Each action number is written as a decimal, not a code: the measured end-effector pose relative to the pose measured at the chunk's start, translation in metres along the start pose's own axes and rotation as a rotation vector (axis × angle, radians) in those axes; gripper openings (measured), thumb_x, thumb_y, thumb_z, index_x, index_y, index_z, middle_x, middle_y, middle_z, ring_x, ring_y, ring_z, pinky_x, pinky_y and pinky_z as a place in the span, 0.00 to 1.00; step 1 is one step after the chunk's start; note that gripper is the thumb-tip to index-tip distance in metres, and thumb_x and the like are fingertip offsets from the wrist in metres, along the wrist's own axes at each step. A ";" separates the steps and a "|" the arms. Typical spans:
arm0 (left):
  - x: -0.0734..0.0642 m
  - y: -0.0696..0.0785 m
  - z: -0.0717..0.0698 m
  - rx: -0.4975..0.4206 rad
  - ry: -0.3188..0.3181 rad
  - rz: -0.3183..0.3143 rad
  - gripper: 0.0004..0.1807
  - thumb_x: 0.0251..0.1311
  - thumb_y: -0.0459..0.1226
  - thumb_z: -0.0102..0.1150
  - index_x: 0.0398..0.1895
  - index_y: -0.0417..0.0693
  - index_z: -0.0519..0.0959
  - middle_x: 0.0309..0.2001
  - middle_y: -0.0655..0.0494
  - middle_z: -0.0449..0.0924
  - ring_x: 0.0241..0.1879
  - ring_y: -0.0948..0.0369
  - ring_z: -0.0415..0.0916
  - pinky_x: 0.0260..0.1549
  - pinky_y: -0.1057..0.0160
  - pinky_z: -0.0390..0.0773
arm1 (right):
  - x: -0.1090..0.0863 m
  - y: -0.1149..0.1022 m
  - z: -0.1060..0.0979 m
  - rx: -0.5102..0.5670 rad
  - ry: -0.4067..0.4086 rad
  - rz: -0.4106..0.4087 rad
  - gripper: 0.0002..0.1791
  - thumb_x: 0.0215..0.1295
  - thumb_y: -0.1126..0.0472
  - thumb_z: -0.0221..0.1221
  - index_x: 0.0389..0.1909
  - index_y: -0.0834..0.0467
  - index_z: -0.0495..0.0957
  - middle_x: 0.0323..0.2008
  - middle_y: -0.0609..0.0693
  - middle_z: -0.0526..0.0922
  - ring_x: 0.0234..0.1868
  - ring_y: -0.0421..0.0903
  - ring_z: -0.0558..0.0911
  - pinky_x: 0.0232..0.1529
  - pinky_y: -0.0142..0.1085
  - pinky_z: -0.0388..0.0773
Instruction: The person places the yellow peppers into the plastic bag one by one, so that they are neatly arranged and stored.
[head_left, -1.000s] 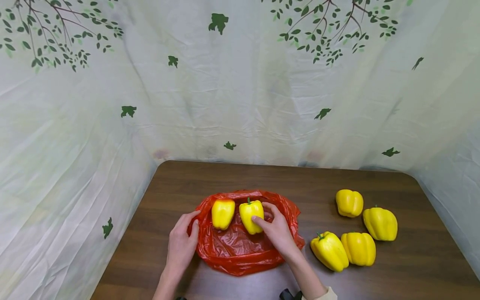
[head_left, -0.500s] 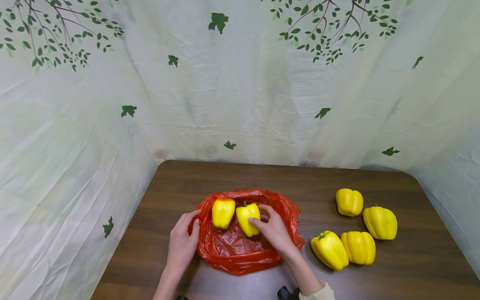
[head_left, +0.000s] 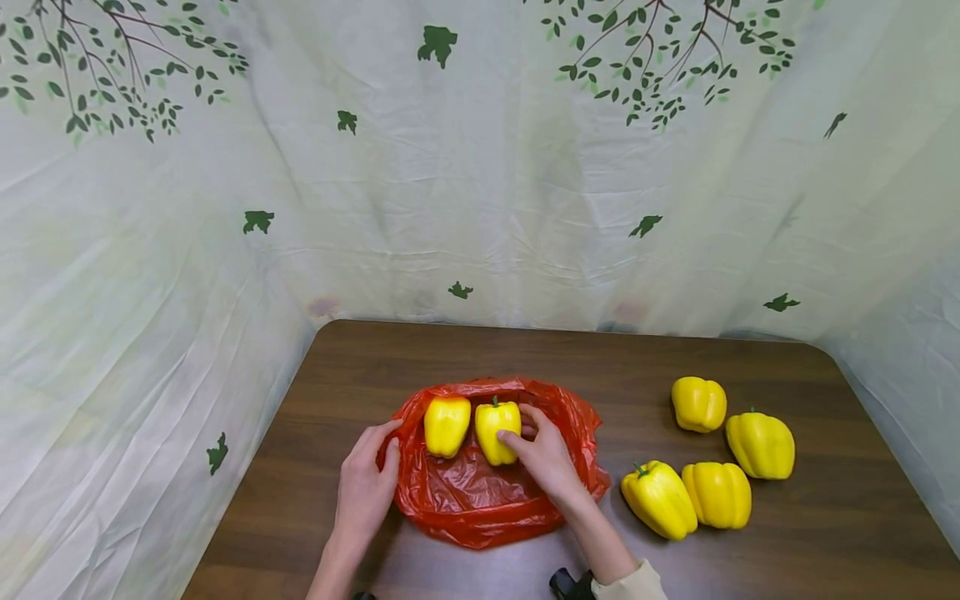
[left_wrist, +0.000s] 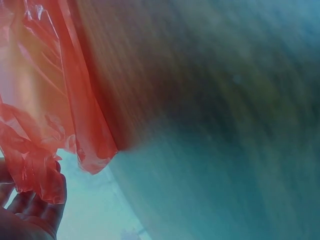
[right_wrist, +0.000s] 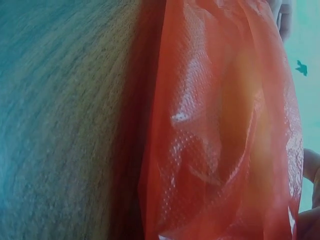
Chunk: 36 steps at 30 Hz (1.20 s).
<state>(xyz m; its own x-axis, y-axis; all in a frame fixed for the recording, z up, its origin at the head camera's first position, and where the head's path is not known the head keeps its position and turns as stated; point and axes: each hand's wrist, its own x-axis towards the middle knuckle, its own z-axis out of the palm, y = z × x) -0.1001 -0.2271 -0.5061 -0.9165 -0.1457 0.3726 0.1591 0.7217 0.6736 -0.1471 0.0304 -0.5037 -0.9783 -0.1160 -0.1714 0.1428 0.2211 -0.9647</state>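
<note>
A red plastic bag (head_left: 480, 525) lies wide open on the table, its rim folded outward. One yellow bell pepper (head_left: 446, 429) rests inside at the left. My right hand (head_left: 551, 458) reaches over the bag's right side and holds a second yellow bell pepper (head_left: 495, 446), stem pointing away from me, beside the first. At the left rim my left hand (head_left: 365, 483) grips the bag's edge between thumb and fingers; the left wrist view shows the film (left_wrist: 42, 175) bunched in that hand. In the right wrist view the red film (right_wrist: 200, 125) hides most of the right hand.
To the right of the bag, several loose yellow bell peppers lie on the brown wooden table (head_left: 300, 467); the closest to the bag is a pepper (head_left: 660, 502) with its stem facing away. A pale curtain (head_left: 480, 208) with leaf prints hangs behind the table.
My right hand has shifted the held pepper slightly left, close to the other one; it tilted, then straightened somewhat. The left hand has stayed at the bag's rim.
</note>
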 end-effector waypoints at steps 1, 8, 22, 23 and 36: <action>0.000 0.000 0.000 0.001 0.001 0.000 0.16 0.64 0.29 0.59 0.54 0.48 0.79 0.47 0.57 0.79 0.45 0.61 0.79 0.46 0.57 0.82 | 0.000 0.000 0.001 0.000 0.002 -0.003 0.37 0.62 0.52 0.66 0.67 0.64 0.66 0.52 0.58 0.77 0.50 0.52 0.77 0.49 0.44 0.81; 0.000 0.001 0.000 0.002 0.006 0.012 0.15 0.64 0.28 0.60 0.53 0.46 0.80 0.47 0.55 0.80 0.44 0.59 0.79 0.45 0.55 0.82 | 0.002 0.000 0.005 0.015 0.022 0.012 0.37 0.61 0.53 0.67 0.67 0.66 0.66 0.52 0.60 0.78 0.51 0.53 0.77 0.46 0.42 0.82; 0.001 0.002 0.000 -0.009 -0.008 -0.018 0.15 0.65 0.30 0.60 0.54 0.50 0.79 0.48 0.59 0.79 0.44 0.62 0.78 0.45 0.58 0.82 | 0.008 0.001 0.013 0.050 0.031 0.051 0.39 0.62 0.53 0.67 0.69 0.66 0.63 0.57 0.62 0.75 0.54 0.55 0.76 0.51 0.46 0.80; 0.001 0.002 0.000 -0.009 -0.007 -0.016 0.15 0.65 0.30 0.60 0.54 0.49 0.79 0.48 0.58 0.79 0.44 0.62 0.78 0.45 0.58 0.82 | 0.008 0.001 0.013 0.059 0.030 0.054 0.39 0.62 0.53 0.67 0.69 0.66 0.62 0.57 0.62 0.75 0.54 0.55 0.76 0.51 0.45 0.80; 0.002 0.002 0.001 0.000 -0.014 -0.036 0.15 0.65 0.30 0.60 0.54 0.49 0.80 0.48 0.58 0.79 0.45 0.61 0.79 0.46 0.57 0.81 | 0.010 0.001 0.016 0.117 0.002 0.095 0.39 0.62 0.52 0.67 0.67 0.67 0.64 0.55 0.62 0.75 0.50 0.54 0.78 0.47 0.43 0.83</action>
<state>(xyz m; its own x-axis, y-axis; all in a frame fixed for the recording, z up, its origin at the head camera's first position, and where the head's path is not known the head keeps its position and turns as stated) -0.1019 -0.2250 -0.5051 -0.9267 -0.1621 0.3389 0.1259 0.7159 0.6867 -0.1541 0.0140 -0.5095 -0.9600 -0.0977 -0.2623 0.2507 0.1163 -0.9611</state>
